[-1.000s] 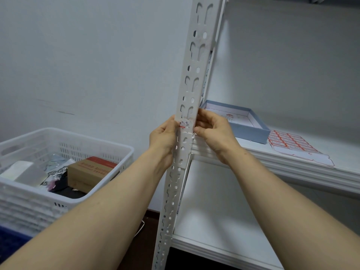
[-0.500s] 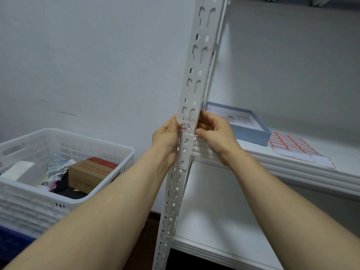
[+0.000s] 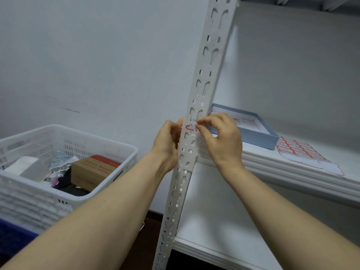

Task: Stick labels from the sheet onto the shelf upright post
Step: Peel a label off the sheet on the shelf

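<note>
A white perforated shelf upright post [image 3: 204,78] runs from top right down to bottom centre. A small white label with a red border [image 3: 190,127] lies on its face at hand height. My left hand [image 3: 167,142] is at the post's left edge, thumb against the label's left end. My right hand [image 3: 220,137] is at the right edge, its thumb and forefinger pinching the label's right end. The label sheet [image 3: 303,152], red-bordered with several labels, lies flat on the shelf to the right.
A pale blue shallow box [image 3: 251,129] sits on the white shelf board [image 3: 292,172] behind my right hand. A white plastic crate [image 3: 64,172] with a brown carton and packets stands to the left. A lower shelf board [image 3: 214,227] lies below.
Both hands have shifted slightly up the post with the label. My right fingers have lifted from a flat press to a pinch at the label's right end.
</note>
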The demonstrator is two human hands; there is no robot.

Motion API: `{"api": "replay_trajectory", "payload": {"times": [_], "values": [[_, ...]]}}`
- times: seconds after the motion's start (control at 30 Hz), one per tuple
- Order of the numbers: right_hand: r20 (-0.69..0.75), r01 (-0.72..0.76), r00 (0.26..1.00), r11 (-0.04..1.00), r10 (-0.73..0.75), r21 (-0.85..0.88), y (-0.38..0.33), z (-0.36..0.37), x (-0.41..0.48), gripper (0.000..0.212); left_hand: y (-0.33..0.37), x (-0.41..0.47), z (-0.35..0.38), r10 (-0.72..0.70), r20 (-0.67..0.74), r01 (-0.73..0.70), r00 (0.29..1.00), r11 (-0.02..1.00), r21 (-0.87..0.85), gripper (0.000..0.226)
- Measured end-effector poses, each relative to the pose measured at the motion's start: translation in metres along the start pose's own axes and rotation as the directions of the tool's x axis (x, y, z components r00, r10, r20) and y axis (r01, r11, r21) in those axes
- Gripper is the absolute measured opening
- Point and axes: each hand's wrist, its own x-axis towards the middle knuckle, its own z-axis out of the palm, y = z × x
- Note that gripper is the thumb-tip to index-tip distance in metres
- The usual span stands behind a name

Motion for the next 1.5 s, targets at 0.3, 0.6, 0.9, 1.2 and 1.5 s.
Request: {"api": "replay_trajectory", "payload": {"times": [0.3, 0.6, 0.9, 1.2, 1.5], "values": [[0.125, 0.514, 0.829, 0.654, -0.545, -0.554, 0.003, 0.014, 0.023, 0.015, 0.000, 0.002, -0.003, 0.011, -0.028, -0.011, 1.000, 1.000, 0.006, 0.030], [0.202, 0.628, 0.716, 0.489, -0.669, -0.605, 0.003, 0.012, 0.032, 0.032, 0.004, -0.002, -0.003, 0.001, -0.051, -0.001, 0.999, 1.000, 0.001, 0.025], [0.305, 0.713, 0.608, 0.336, -0.733, -0.615, 0.002, 0.017, 0.036, 0.028, 0.005, -0.003, -0.003, 0.002, -0.056, -0.001, 0.998, 1.000, 0.012, 0.027], [0.362, 0.726, 0.605, 0.306, -0.709, -0.616, -0.003, 0.023, 0.032, 0.057, 0.008, -0.006, -0.002, -0.021, -0.078, 0.022, 0.997, 1.000, 0.015, 0.034], [0.402, 0.761, 0.593, 0.323, -0.697, -0.562, -0.002, 0.023, 0.035, 0.026, 0.007, -0.005, -0.004, -0.025, -0.077, 0.025, 0.997, 1.000, 0.004, 0.038]]}}
